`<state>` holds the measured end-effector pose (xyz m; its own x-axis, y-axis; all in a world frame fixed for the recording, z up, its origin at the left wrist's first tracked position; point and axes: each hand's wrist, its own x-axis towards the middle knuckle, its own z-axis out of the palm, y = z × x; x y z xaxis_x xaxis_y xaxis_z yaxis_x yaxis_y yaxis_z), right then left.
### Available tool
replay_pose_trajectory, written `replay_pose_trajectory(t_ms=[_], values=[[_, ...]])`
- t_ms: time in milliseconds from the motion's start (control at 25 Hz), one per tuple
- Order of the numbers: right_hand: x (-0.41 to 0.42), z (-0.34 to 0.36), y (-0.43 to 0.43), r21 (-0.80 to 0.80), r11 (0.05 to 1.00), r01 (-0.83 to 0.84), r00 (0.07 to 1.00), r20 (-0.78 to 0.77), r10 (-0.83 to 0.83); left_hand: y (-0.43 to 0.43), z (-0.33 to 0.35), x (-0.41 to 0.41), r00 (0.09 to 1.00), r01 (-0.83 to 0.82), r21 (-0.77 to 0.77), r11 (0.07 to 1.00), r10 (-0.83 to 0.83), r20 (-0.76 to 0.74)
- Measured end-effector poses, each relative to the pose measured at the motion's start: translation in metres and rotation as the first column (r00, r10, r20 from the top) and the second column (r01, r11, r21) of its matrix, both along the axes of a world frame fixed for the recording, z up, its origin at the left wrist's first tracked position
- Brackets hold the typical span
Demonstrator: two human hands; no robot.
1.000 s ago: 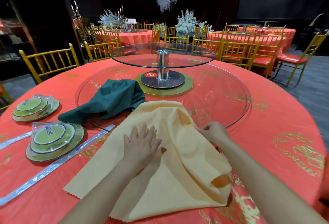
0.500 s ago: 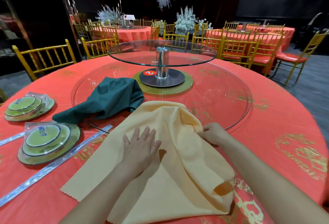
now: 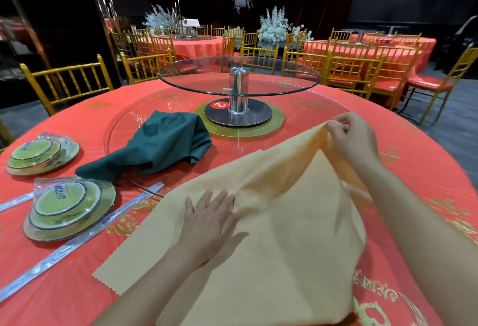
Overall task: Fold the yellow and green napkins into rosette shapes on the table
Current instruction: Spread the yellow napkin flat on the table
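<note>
Pulled up and rightward over the round red-clothed table (image 3: pixel 419 175) since a moment ago, the large pale-yellow cloth napkin (image 3: pixel 289 243) is spread across lower centre. Left of centre the crumpled dark-green cloth napkin (image 3: pixel 165 144) is left lying. Yellow cloth is pressed by the flat, straight-fingered left hand (image 3: pixel 209 222); its raised corner is pinched in curled fingers by the right hand (image 3: pixel 354 142).

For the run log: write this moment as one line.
step: laying out yellow napkin | left hand: flat on napkin | right hand: pinches its raised far edge | green napkin: bunched aside
</note>
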<state>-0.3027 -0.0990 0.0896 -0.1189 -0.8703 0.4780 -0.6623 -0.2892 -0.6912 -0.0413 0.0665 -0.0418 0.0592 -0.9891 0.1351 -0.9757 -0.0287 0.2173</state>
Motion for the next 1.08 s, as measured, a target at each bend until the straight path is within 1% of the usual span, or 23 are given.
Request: replay_pose_trajectory(t_ms=[80,160,200,280,360,400,440,520,600,640,680,760,800,880,920,1000,1080], values=[[-0.002,0.002,-0.005,0.064,0.997,-0.040,0.997,-0.063,0.044,0.000,-0.001,0.000,0.999,-0.001,-0.001,1.000,0.001,0.033],[-0.011,-0.004,-0.007,0.143,0.990,0.023,0.973,-0.231,0.011,-0.002,-0.002,0.003,0.997,-0.013,0.014,1.000,0.012,0.077],[-0.017,-0.009,-0.006,0.152,0.986,0.068,0.953,-0.303,-0.019,-0.003,-0.001,0.005,0.996,-0.026,0.025,0.999,0.024,0.084],[-0.028,-0.020,0.003,0.114,0.985,0.127,0.924,-0.374,-0.076,-0.007,0.000,0.007,0.995,-0.064,0.025,0.998,0.062,0.077],[-0.035,-0.036,0.021,0.021,0.994,0.105,0.906,-0.414,-0.087,-0.012,0.005,0.006,0.994,-0.090,-0.031,0.995,0.092,0.054],[-0.036,-0.046,0.031,0.008,0.997,0.077,0.901,-0.428,-0.066,-0.016,0.007,0.004,0.995,-0.089,-0.057,0.994,0.091,0.043],[-0.036,-0.058,0.041,0.042,0.998,0.053,0.896,-0.444,-0.029,-0.020,0.009,0.001,0.996,-0.069,-0.054,0.996,0.072,0.045],[-0.035,-0.084,0.060,0.219,0.975,0.030,0.857,-0.507,0.088,-0.028,0.012,-0.007,0.997,-0.011,0.031,0.999,0.009,0.079],[-0.043,-0.107,0.074,0.430,0.903,0.005,0.813,-0.528,0.246,-0.033,0.013,-0.015,0.993,0.026,0.128,0.991,-0.040,0.108],[-0.050,-0.115,0.078,0.511,0.860,0.001,0.799,-0.517,0.306,-0.034,0.015,-0.019,0.992,0.048,0.148,0.988,-0.065,0.110],[-0.059,-0.120,0.082,0.553,0.833,0.014,0.782,-0.525,0.336,-0.034,0.016,-0.023,0.989,0.080,0.148,0.986,-0.097,0.113],[-0.076,-0.124,0.086,0.549,0.832,0.079,0.746,-0.586,0.316,-0.036,0.023,-0.030,0.982,0.134,0.065,0.989,-0.141,0.122],[-0.083,-0.123,0.087,0.533,0.838,0.113,0.743,-0.606,0.285,-0.040,0.028,-0.031,0.989,0.119,-0.012,0.993,-0.118,0.092],[-0.093,-0.119,0.088,0.519,0.838,0.170,0.763,-0.607,0.221,-0.058,0.042,-0.028,0.999,0.045,-0.131,0.990,-0.048,-0.017],[-0.095,-0.117,0.089,0.517,0.838,0.176,0.788,-0.584,0.194,-0.072,0.049,-0.025,0.998,0.039,-0.147,0.988,-0.045,-0.035],[-0.093,-0.116,0.093,0.499,0.852,0.155,0.830,-0.534,0.162,-0.104,0.059,-0.021,0.994,0.079,-0.079,0.994,-0.085,-0.066],[-0.092,-0.126,0.098,0.431,0.891,0.140,0.808,-0.571,0.149,-0.135,0.061,-0.019,0.980,0.108,0.066,0.992,-0.095,-0.173]])
